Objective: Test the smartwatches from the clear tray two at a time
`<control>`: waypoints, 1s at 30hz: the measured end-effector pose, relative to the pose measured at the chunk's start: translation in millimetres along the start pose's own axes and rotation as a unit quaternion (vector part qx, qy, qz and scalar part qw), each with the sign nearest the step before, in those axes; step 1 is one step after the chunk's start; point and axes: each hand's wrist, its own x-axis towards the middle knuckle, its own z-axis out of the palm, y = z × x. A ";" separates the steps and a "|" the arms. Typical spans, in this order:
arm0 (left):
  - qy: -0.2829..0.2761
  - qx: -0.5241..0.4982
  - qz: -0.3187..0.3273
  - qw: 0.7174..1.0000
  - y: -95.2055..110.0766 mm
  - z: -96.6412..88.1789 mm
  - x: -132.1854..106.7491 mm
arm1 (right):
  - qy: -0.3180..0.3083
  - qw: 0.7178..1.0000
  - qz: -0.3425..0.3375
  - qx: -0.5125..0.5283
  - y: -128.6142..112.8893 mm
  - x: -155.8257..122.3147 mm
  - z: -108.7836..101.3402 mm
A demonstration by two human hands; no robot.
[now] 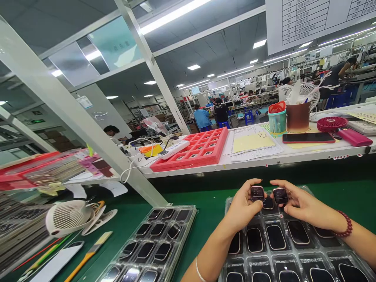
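Black screens front two small rounded-square watch bodies at 4 o'clock, one in each bare hand. The left hand point(245, 205) has its grip closed on the left watch body point(257, 192), thumb at its lower edge; the right hand point(308, 204) has its grip closed around the right watch body point(280, 196). Both screens face the wearer. Each body's long axis, little longer than its width, runs roughly from 12 to 6 o'clock.

Both are held above the far part of a clear plastic compartment tray point(261, 259) on the green worktop point(205, 211). Rounded-rectangular watches lie screen-up in it, many with long axes leaning towards 11 o'clock. A second clear plastic tray point(185, 231) of watches lies at 7 o'clock.

Faint pale marks show on both held screens, too small to read. Near 2 o'clock, a white printed sheet point(274, 31) carries a table with rows numbered 44 to 50, plus 99 and 100, beside Chinese characters.
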 end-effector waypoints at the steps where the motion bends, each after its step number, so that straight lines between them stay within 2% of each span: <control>1: -0.002 -0.021 0.002 1.000 -0.6 -0.5 0.1 | 0.006 1.000 -0.004 0.029 0.7 0.6 0.0; 4: -0.022 -0.120 0.002 0.993 -2.1 -3.8 1.1 | 0.031 0.989 -0.022 0.142 0.0 2.4 -2.1; 7: -0.033 -0.228 -0.005 0.973 -1.2 -8.9 3.4 | 0.046 0.967 0.000 0.249 -3.5 3.6 -8.6; 9: -0.018 -0.295 -0.019 0.955 0.5 -12.5 5.5 | 0.048 0.947 0.019 0.317 -5.6 4.4 -14.4; 12: -0.005 -0.376 -0.074 0.924 3.0 -16.7 9.5 | 0.033 0.910 0.033 0.413 -6.4 6.2 -22.1; 15: -0.002 -0.420 -0.123 0.899 4.4 -18.7 12.7 | 0.014 0.882 0.050 0.469 -5.7 7.6 -26.5; 18: -0.002 -0.444 -0.140 0.885 4.8 -19.4 14.1 | 0.014 0.870 0.061 0.488 -4.8 7.5 -28.5; 22: -0.008 -0.441 -0.142 0.886 3.5 -19.4 13.8 | 0.020 0.881 0.063 0.468 -3.8 5.7 -29.2; 24: -0.002 -0.402 -0.124 0.907 1.9 -17.9 12.7 | 0.024 0.900 0.054 0.431 -3.8 4.5 -27.1; 28: -0.015 -0.256 -0.068 0.964 -2.1 -11.5 8.6 | 0.043 0.952 0.021 0.302 -4.9 3.4 -16.1; 30: -0.024 -0.193 -0.045 0.980 -3.9 -7.9 6.4 | 0.053 0.972 -0.004 0.228 -4.7 3.7 -9.9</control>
